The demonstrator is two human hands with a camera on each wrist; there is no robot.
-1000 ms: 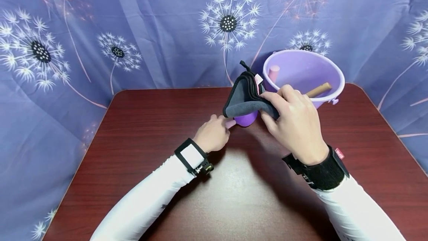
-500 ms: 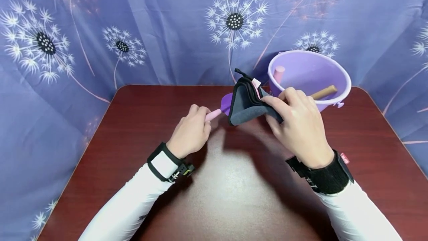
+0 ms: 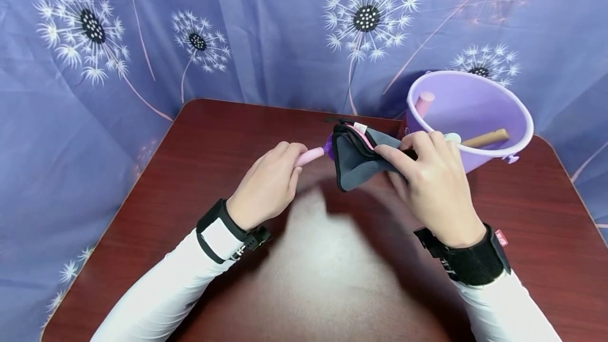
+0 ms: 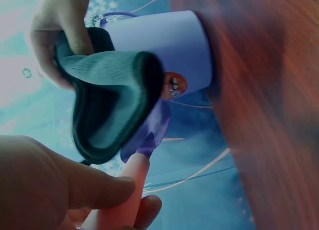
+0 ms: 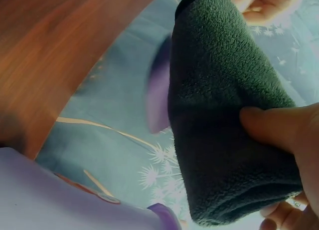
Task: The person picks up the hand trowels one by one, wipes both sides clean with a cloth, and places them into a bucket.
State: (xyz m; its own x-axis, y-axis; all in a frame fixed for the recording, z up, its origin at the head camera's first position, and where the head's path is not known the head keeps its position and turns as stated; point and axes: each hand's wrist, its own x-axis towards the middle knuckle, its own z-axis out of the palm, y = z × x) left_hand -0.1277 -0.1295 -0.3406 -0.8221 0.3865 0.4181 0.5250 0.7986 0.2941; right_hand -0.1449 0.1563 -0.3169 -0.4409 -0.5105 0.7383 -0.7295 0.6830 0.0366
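Observation:
In the head view my left hand point(image 3: 271, 181) grips the pink handle of a toy shovel point(image 3: 311, 157). The shovel's purple blade point(image 4: 155, 122) points towards the bucket in the left wrist view, partly behind the cloth. My right hand point(image 3: 434, 183) pinches a folded dark grey cloth point(image 3: 358, 165) with black edging and a small white tag. The cloth hangs in front of the blade in the head view and hides most of it. In the right wrist view the cloth's fuzzy face point(image 5: 224, 90) fills the middle, with the thumb pressed on it.
A light purple bucket point(image 3: 467, 88) stands at the back right of the brown wooden table point(image 3: 228, 125). Inside it are a pink handle end point(image 3: 425, 102) and a tan wooden stick point(image 3: 485, 138). A blue curtain point(image 3: 280, 41) with dandelion prints hangs behind the table.
My left hand has drawn back to the left with the toy shovel, baring its pink handle. The cloth stays in my right hand beside the blade. The head view has shifted left.

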